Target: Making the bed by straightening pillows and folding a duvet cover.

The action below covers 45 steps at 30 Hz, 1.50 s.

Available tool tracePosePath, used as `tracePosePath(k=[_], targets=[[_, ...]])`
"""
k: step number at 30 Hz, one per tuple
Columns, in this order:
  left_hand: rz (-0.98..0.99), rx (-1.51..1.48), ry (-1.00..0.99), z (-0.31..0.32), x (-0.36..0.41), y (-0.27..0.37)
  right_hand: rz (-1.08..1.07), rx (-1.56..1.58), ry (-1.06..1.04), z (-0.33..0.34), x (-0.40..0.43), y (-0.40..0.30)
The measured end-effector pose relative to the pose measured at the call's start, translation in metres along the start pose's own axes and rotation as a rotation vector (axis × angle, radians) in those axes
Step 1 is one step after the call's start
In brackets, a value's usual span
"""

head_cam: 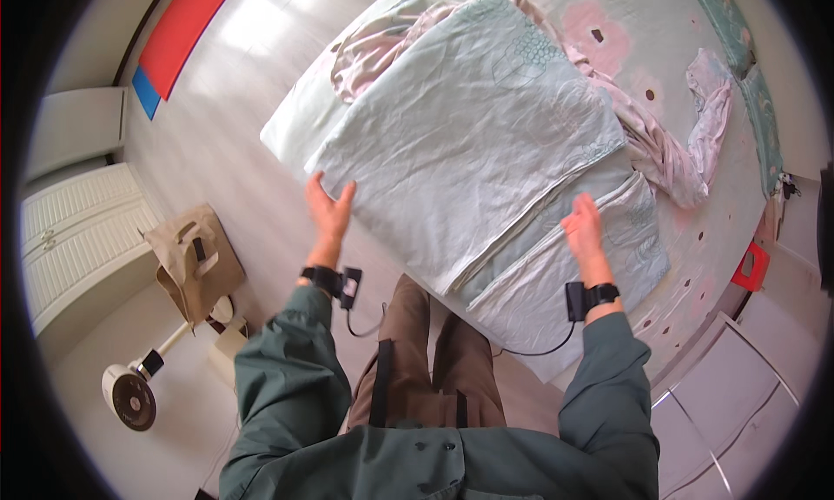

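A pale green-grey quilt cover or sheet [443,148] with line-drawn flowers lies folded in layers on the bed. By its left corner, over the bed's near edge, is my left hand [331,210], thumb and fingers apart and nothing in them. My right hand [583,229] is over the strip of folded layers [625,223] on the right, fingers drawn together and slightly blurred. Whether it pinches the cloth edge there cannot be made out. Crumpled pink patterned fabric [658,141] shows beyond the folded cloth, partly covered by it.
The bed's floral sheet [671,252] extends right towards a green headboard [759,115]. A brown bag [195,259] stands near a white cabinet [85,233] on the left, with a fan [130,396] below. A red object [751,267] sits by the bed's right edge. Cables run from both wrist devices.
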<state>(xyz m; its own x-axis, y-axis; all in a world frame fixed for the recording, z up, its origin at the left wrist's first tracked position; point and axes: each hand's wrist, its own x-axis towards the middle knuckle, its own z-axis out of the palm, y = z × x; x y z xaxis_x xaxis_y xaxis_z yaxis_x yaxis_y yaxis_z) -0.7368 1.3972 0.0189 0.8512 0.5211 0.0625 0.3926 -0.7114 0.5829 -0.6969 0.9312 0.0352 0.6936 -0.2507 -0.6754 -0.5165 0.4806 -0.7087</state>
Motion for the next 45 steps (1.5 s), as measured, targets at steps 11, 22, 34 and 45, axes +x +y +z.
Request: tracePosePath(k=[11, 22, 34, 45], targets=[[-0.047, -0.336, -0.854, -0.022, 0.119, 0.017, 0.324, 0.205, -0.179, 0.120, -0.057, 0.043], [0.623, -0.191, -0.952, -0.087, -0.057, 0.271, -0.511, -0.690, -0.213, 0.220, -0.072, -0.059], [0.908, -0.272, -1.393, -0.084, -0.296, 0.344, -0.262, 0.309, -0.106, -0.139, -0.224, -0.069], [0.714, 0.178, -1.550, 0.050, -0.348, 0.338, 0.564, 0.084, 0.182, -0.341, -0.256, 0.194]])
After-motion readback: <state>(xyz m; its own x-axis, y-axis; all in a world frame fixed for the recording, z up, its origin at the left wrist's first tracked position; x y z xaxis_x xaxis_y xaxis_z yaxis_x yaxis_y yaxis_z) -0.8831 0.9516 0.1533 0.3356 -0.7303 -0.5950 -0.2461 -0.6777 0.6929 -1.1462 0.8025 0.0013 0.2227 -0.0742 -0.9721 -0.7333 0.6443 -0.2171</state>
